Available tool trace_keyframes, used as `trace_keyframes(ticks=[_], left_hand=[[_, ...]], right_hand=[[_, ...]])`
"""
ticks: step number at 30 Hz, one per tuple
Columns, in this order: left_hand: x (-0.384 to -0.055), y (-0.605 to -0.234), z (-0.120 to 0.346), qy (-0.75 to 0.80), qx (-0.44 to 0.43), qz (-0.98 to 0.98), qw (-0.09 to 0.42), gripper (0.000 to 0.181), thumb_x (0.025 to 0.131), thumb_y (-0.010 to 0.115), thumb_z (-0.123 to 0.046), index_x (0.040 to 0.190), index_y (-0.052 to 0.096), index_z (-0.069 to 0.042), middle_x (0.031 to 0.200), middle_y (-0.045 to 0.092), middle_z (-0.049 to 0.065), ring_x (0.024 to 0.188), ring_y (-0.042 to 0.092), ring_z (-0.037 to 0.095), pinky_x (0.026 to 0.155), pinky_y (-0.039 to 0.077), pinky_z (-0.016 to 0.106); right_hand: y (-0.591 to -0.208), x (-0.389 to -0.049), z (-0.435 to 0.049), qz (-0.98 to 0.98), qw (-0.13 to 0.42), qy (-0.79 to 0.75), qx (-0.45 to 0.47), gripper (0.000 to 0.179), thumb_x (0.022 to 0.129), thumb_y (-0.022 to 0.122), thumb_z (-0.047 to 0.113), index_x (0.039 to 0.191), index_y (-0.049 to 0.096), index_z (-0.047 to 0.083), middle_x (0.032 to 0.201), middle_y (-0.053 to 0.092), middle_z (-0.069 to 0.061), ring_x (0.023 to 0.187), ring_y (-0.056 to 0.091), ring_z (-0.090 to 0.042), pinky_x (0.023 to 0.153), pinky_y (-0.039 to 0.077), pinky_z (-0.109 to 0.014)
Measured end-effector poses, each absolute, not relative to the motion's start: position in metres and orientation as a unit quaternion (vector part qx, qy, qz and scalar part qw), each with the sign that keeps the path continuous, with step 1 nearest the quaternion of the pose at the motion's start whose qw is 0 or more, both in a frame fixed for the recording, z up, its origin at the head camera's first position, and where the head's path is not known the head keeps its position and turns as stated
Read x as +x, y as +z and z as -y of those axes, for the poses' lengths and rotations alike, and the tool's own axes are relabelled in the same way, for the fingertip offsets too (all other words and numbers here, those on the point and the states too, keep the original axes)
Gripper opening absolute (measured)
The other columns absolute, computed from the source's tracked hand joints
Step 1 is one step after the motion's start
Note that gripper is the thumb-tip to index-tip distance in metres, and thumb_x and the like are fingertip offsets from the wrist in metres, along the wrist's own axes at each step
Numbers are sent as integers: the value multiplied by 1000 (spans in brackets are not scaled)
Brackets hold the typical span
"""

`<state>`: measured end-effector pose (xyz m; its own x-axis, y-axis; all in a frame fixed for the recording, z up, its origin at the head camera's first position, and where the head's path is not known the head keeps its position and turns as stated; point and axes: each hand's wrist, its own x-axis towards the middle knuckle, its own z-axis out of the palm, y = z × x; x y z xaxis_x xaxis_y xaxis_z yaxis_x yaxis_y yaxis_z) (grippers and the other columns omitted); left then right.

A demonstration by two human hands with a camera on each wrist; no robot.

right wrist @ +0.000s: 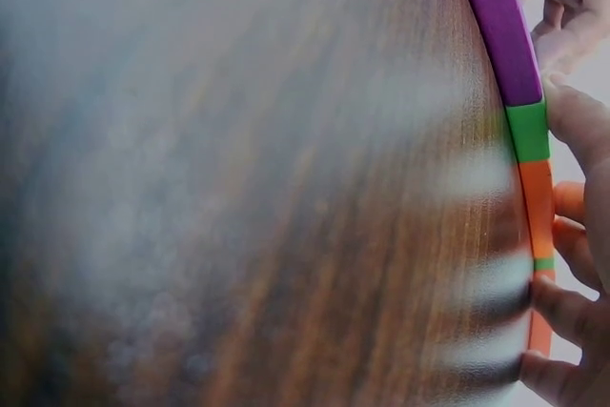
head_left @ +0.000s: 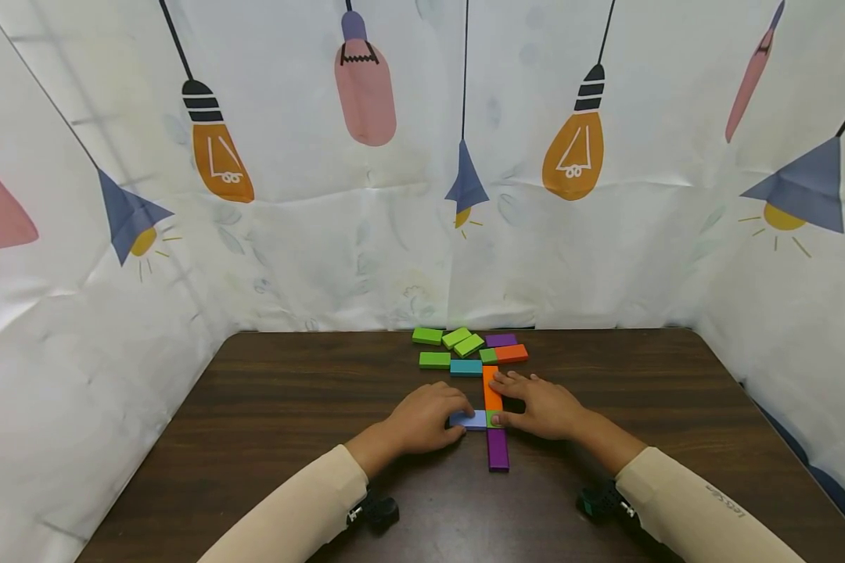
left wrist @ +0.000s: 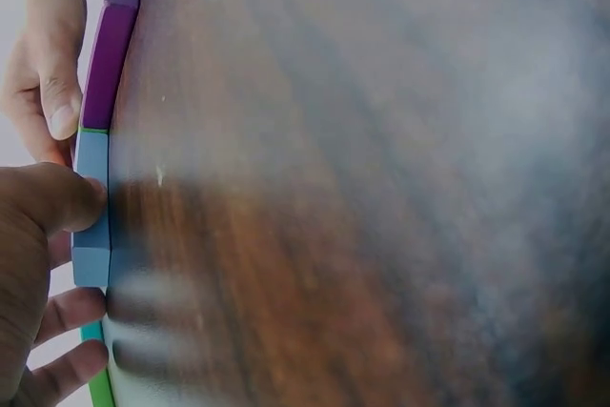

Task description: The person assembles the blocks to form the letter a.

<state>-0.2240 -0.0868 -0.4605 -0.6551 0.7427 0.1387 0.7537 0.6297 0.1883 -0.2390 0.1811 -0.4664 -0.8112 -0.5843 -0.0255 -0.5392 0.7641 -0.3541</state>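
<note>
My left hand [head_left: 426,416] pinches a light blue block [head_left: 470,421], with the thumb against its near side, as the left wrist view shows. That block lies against a small green block [head_left: 492,418]. My right hand [head_left: 544,407] has its fingers spread; its thumb touches the small green block and its fingertips rest by the upper part of an orange block [head_left: 491,387]. The orange block extends away from the green one, and a purple block [head_left: 498,450] extends toward me. In the right wrist view the purple block [right wrist: 500,26] meets the green block [right wrist: 529,131] end to end.
Behind the hands lie a teal block [head_left: 466,367], several green blocks [head_left: 434,360], a red-orange block [head_left: 512,353] and another purple block [head_left: 501,340]. All sit on a dark wooden table [head_left: 289,391]. A white printed cloth [head_left: 289,258] hangs beyond the table's far edge.
</note>
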Motion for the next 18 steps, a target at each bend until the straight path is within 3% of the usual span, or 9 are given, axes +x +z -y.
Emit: trace_keyframes(ticks=[9,18], left_hand=[[-224,-456,88,-129,-408,903,23,27,96,72,-33,119,73,-21,118,68,-8,108,60,12,96,50,33],[-240,-445,101,-133,-382,912,65,30,100,65,-38,122,72,-19,120,69,-3,115,61,19,102,48,41]], right_hand=[[-466,-239,-181,-936,66,-170,-300,81,93,56,71,155,49,19,158,43,1,147,38,-25,117,28,-57],[-467,-240,-181,-939,64,-169,-294,82,91,56,74,153,51,19,158,44,2,146,39,-24,117,29,-57]])
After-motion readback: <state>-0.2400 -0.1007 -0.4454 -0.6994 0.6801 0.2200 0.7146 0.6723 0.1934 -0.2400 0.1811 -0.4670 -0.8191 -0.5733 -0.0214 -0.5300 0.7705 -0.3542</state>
